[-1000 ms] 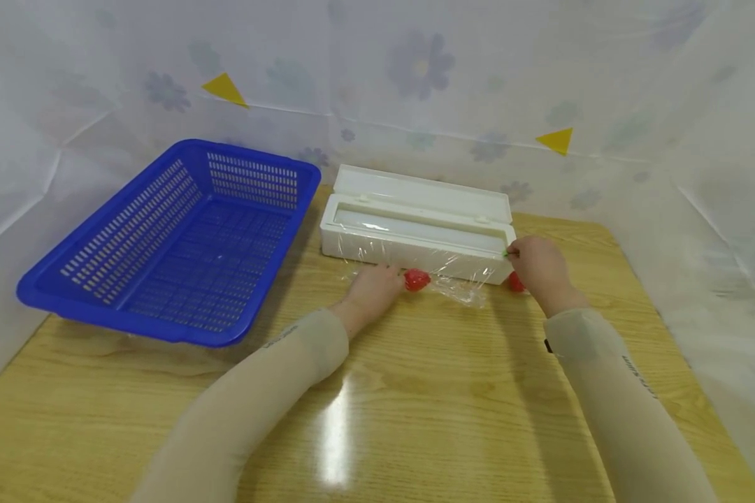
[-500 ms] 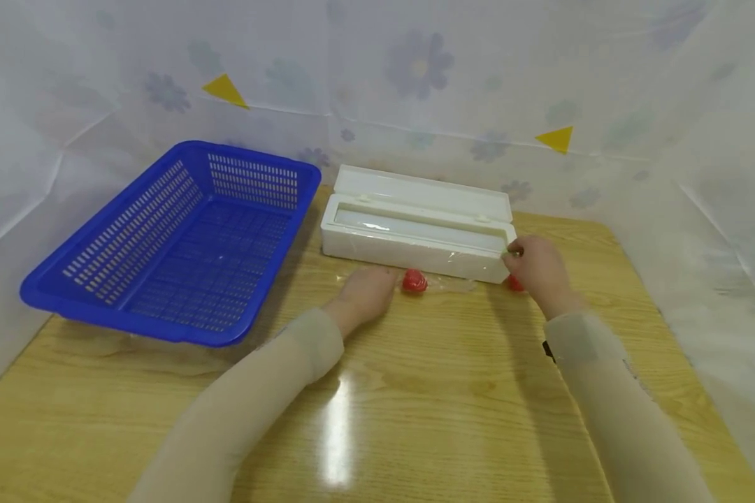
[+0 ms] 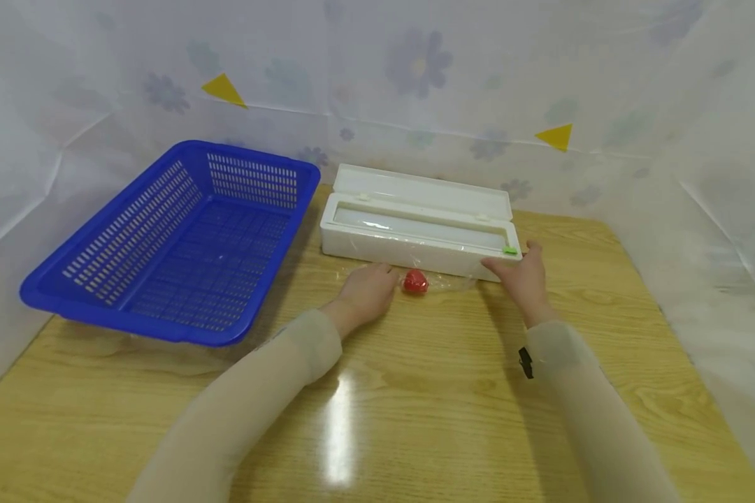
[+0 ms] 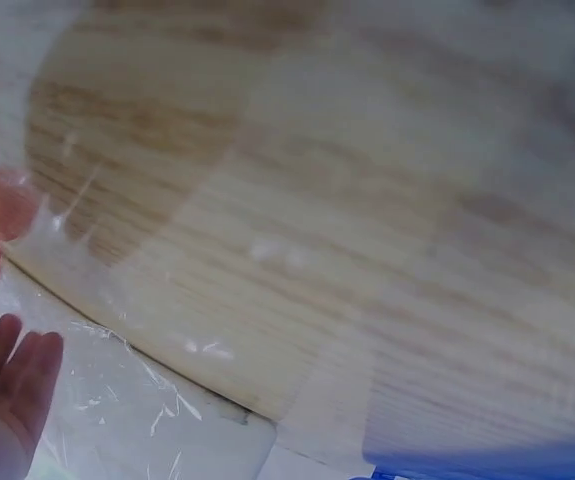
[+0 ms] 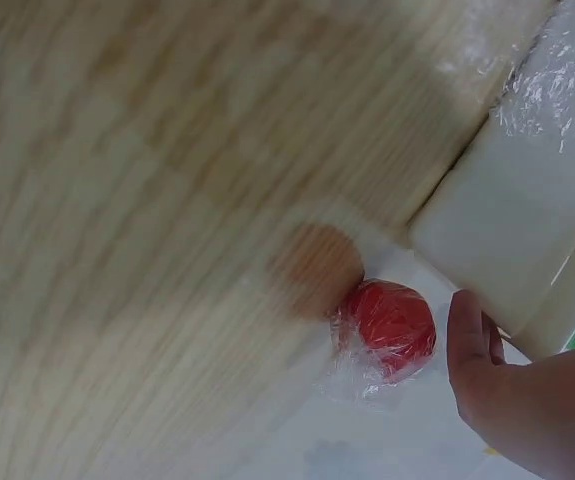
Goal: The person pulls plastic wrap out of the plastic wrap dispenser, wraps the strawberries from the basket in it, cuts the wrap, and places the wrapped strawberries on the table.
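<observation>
A white cling film dispenser box [image 3: 409, 244] stands open at the table's back, with a green slider [image 3: 509, 250] at its right end. My right hand [image 3: 521, 276] grips that end, thumb against the front face, fingers at the side. In front of the box sits a round red thing [image 3: 415, 281], with clear film [image 3: 447, 282] about it. My left hand [image 3: 366, 288] rests just left of it, its fingers [image 4: 27, 380] fairly straight over the film. A second film-wrapped red thing [image 5: 392, 328] lies by the box's right end, hidden in the head view.
A large blue plastic basket [image 3: 210, 258] stands at left on the wooden table [image 3: 415, 405]. The box's lid [image 3: 424, 190] is tipped back toward the flowered curtain [image 3: 403, 84], which bears two yellow triangles.
My right hand has let go of the green slider and moved down to the box's right end. The film before the box has settled flatter; my left hand has shifted slightly.
</observation>
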A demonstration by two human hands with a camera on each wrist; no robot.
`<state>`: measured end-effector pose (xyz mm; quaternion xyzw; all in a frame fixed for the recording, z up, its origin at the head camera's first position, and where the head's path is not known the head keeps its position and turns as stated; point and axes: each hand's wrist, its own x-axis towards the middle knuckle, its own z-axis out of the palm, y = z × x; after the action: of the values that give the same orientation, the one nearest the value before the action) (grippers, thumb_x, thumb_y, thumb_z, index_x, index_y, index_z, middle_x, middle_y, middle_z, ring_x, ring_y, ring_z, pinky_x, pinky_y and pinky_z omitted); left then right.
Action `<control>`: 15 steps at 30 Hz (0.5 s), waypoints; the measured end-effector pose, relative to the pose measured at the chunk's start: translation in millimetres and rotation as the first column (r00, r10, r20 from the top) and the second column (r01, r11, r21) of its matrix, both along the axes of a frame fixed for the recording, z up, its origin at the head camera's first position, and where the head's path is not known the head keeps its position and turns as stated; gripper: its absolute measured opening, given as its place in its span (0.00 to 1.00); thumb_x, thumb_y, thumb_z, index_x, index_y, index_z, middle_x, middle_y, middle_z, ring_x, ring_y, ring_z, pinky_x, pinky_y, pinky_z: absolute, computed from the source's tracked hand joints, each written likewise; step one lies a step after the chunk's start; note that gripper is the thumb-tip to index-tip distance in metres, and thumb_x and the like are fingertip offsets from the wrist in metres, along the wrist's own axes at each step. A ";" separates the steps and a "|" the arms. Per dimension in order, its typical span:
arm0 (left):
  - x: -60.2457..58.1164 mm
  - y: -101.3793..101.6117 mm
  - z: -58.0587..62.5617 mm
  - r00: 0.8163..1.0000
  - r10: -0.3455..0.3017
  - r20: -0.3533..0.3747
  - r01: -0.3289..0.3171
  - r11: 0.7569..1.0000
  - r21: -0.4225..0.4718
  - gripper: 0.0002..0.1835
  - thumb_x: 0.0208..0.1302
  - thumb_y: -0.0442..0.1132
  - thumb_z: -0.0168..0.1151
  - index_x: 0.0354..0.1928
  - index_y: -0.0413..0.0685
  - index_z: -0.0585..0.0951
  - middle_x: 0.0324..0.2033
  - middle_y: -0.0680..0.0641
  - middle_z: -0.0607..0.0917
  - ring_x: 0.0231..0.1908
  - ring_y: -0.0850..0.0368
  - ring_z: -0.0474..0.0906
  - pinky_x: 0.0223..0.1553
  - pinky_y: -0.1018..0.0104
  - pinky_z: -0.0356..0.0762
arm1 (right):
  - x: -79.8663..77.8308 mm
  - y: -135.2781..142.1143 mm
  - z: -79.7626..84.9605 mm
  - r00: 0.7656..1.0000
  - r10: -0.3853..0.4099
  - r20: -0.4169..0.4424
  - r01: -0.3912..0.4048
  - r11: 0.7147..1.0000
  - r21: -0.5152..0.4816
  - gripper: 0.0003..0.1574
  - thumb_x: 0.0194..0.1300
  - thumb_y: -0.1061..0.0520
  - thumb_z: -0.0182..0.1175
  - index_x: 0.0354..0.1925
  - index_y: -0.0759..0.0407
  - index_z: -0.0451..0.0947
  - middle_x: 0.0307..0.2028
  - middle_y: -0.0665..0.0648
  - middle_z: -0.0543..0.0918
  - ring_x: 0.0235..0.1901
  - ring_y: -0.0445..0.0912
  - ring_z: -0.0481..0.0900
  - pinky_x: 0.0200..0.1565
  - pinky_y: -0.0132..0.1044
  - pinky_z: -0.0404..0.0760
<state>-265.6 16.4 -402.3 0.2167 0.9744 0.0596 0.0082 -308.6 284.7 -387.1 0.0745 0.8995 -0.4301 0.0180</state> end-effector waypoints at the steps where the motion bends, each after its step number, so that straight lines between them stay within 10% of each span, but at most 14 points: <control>1: 0.7 -0.7 0.1 1.000 -0.005 -0.015 0.006 1.000 0.012 0.14 0.68 0.38 0.48 0.51 0.43 0.76 0.48 0.44 0.80 0.50 0.50 0.76 0.53 0.58 0.76 | 0.0 -0.8 0.5 1.000 -0.009 0.015 0.009 1.000 -0.014 0.69 0.56 0.37 0.62 0.72 0.61 0.28 0.69 0.73 0.48 0.68 0.64 0.53 0.65 0.57 0.60; 8: 3.8 -4.9 1.0 0.994 -0.039 -0.101 0.046 0.997 0.067 0.13 0.66 0.37 0.51 0.51 0.43 0.76 0.46 0.46 0.78 0.48 0.52 0.75 0.44 0.60 0.80 | -0.2 4.2 0.6 0.999 0.037 0.029 -0.039 0.998 0.048 0.55 0.57 0.36 0.60 0.67 0.68 0.52 0.58 0.70 0.69 0.49 0.59 0.74 0.46 0.45 0.78; 15: 4.1 -4.8 1.7 0.979 -0.053 -0.197 0.069 0.995 0.078 0.13 0.65 0.37 0.51 0.50 0.45 0.76 0.45 0.47 0.78 0.47 0.53 0.75 0.45 0.62 0.79 | -1.0 15.7 -2.8 0.995 0.092 -0.021 -0.086 0.972 0.218 0.39 0.59 0.39 0.61 0.53 0.70 0.68 0.37 0.65 0.78 0.30 0.50 0.76 0.29 0.34 0.72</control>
<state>-261.5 11.6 -400.6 0.2514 0.9600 0.0791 -0.0945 -309.5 300.4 -389.9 0.0289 0.9436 -0.3294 0.0150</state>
